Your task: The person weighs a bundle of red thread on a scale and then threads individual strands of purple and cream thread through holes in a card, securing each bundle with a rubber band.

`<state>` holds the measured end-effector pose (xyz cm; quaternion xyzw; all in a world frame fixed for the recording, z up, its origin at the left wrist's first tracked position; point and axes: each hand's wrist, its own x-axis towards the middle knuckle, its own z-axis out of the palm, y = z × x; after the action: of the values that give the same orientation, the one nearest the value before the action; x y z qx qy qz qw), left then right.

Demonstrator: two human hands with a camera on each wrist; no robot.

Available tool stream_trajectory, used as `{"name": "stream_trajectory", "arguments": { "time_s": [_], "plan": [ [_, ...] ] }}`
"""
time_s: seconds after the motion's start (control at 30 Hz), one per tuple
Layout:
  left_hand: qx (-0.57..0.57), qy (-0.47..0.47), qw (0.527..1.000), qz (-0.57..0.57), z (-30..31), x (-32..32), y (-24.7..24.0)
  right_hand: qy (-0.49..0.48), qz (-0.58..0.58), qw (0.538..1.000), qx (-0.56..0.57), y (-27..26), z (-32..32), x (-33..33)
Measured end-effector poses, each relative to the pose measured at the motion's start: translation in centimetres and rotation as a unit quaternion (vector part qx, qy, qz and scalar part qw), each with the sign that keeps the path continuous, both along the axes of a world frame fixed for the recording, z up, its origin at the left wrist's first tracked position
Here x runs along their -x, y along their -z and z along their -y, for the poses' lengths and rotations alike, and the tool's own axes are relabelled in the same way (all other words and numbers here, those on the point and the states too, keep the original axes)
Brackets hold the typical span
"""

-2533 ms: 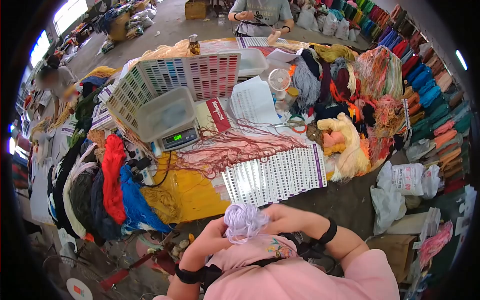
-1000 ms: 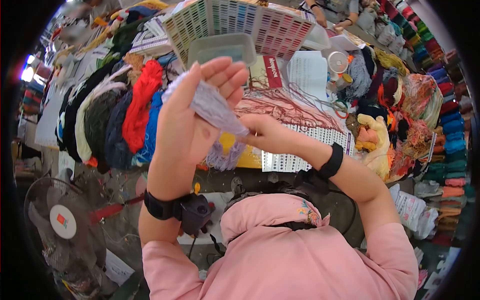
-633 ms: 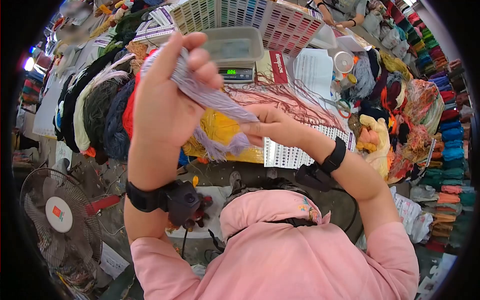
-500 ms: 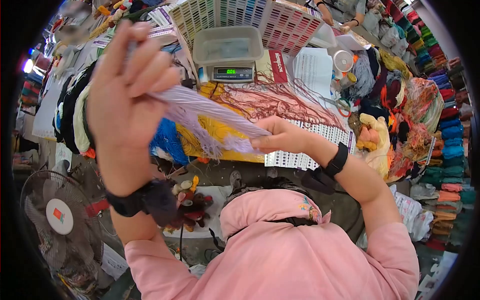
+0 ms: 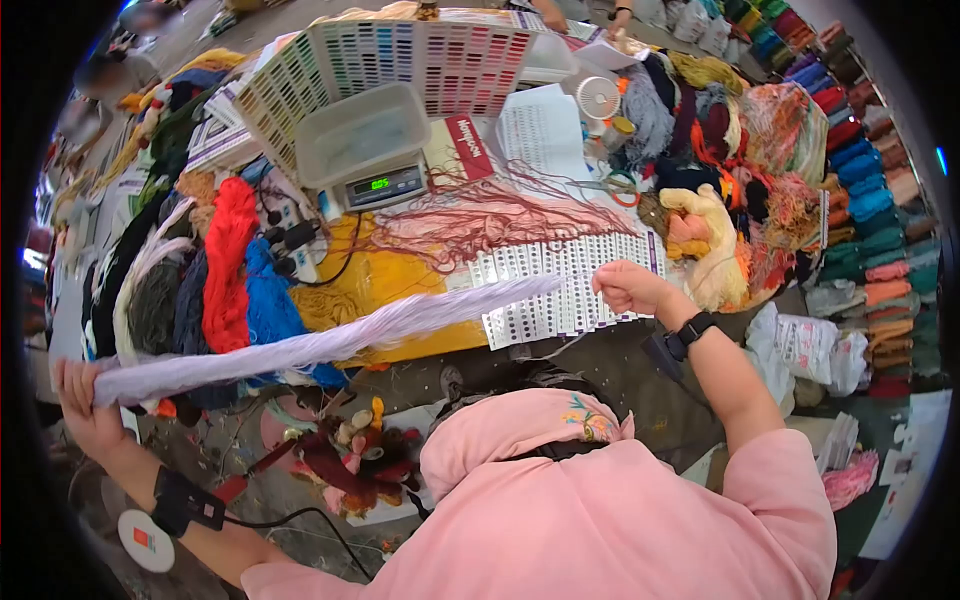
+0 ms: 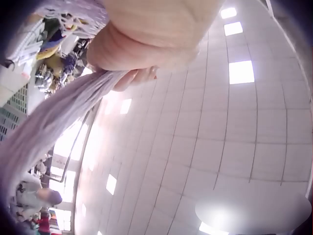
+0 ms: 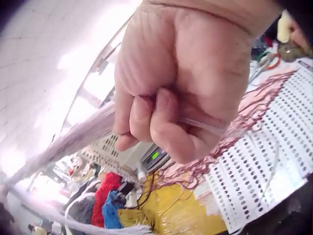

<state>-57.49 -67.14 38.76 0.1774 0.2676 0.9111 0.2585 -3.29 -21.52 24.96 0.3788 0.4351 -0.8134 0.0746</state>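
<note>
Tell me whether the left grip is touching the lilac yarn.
Touching. In the head view, the left grip curls round one end of the lilac yarn; the left wrist view also shows the yarn running into the grip.

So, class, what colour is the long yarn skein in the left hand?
The skein is pale lilac, clearest in the head view.

From where I stand, the long worktable with a yellow top (image 5: 395, 275) is crowded. At the seated side's left lie a bright red yarn skein (image 5: 230, 265) and a vivid blue yarn skein (image 5: 265, 290). A grey electronic scale with green digits (image 5: 400, 185) sits near loose wine-red threads (image 5: 480, 212). Overlapping white dotted card strips (image 5: 560, 262) line the front edge; a folding multicoloured swatch chart (image 5: 400, 65) stands behind.
</note>
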Motion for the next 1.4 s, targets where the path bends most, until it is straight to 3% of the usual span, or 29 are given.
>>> {"name": "stream_trajectory", "arguments": {
  "time_s": [0.03, 0.2, 0.3, 0.4, 0.47, 0.53, 0.6, 0.7, 0.73, 0.77, 0.8, 0.87, 0.9, 0.97, 1.07, 1.2, 1.3, 1.33, 1.4],
  "plan": [
    [-0.041, 0.091, 0.995, 0.002, 0.1, -0.1, 0.2, 0.027, -0.002, 1.000, 0.001, 0.2, -0.5, -1.1],
    [0.008, -0.002, 1.000, 0.012, 1.4, 0.0, 1.5, 0.137, 0.054, 0.985, -0.088, -0.1, -2.3, -4.6],
    [-0.004, 0.033, 0.999, 0.006, 2.4, 1.2, 3.1, 0.275, 0.121, 0.948, -0.107, 0.3, -4.7, -7.3],
    [0.029, -0.009, 0.998, 0.046, 2.3, 1.0, 4.3, 0.404, 0.119, 0.897, -0.138, -0.5, -6.3, -8.6],
    [0.171, -0.199, 0.965, -0.026, 2.1, 0.8, 4.9, 0.462, 0.085, 0.868, -0.160, -1.0, -9.0, -10.6],
    [0.186, -0.269, 0.944, -0.028, 3.4, 1.6, 6.4, 0.500, 0.066, 0.842, -0.191, -2.1, -11.4, -13.9],
    [0.078, -0.224, 0.971, 0.038, 7.2, 4.2, 9.0, 0.520, 0.059, 0.820, -0.233, -3.4, -13.5, -17.1],
    [0.084, 0.030, 0.994, 0.063, 1.9, -1.8, 8.3, 0.303, 0.120, 0.906, -0.271, -9.4, -8.5, -9.3],
    [0.081, 0.069, 0.991, 0.084, -1.6, -5.2, 8.6, 0.198, 0.110, 0.931, -0.288, -10.5, -6.8, -6.8],
    [0.149, 0.045, 0.982, 0.108, -5.1, -8.7, 8.4, 0.088, 0.097, 0.944, -0.302, -11.4, -5.5, -4.3],
    [0.205, 0.017, 0.970, 0.128, -8.3, -11.9, 9.0, 0.066, 0.067, 0.955, -0.283, -12.1, -4.4, -2.3],
    [0.370, 0.054, 0.921, 0.106, -12.9, -17.4, 8.3, 0.016, 0.004, 0.965, -0.264, -14.0, -2.1, 1.3],
    [0.330, 0.187, 0.923, 0.069, -14.0, -18.3, 9.1, -0.011, -0.027, 0.965, -0.262, -15.3, -0.9, 2.9],
    [0.305, 0.228, 0.924, 0.031, -16.9, -21.0, 10.2, -0.061, -0.075, 0.962, -0.254, -16.9, 1.0, 5.9],
    [0.287, 0.279, 0.915, 0.062, -19.5, -23.2, 12.7, -0.128, -0.133, 0.954, -0.236, -18.3, 3.0, 9.3],
    [0.198, 0.381, 0.900, 0.073, -21.5, -25.6, 13.6, -0.194, -0.138, 0.937, -0.254, -18.8, 5.8, 12.9],
    [0.087, 0.425, 0.874, 0.218, -22.1, -26.6, 14.2, -0.230, -0.135, 0.929, -0.256, -18.7, 7.2, 14.4],
    [0.001, 0.428, 0.859, 0.280, -22.4, -26.5, 14.5, -0.238, -0.125, 0.929, -0.254, -18.5, 7.4, 14.5],
    [-0.041, 0.432, 0.838, 0.332, -23.2, -26.3, 14.6, -0.256, -0.116, 0.925, -0.255, -17.9, 7.6, 14.4]
  ]
}}
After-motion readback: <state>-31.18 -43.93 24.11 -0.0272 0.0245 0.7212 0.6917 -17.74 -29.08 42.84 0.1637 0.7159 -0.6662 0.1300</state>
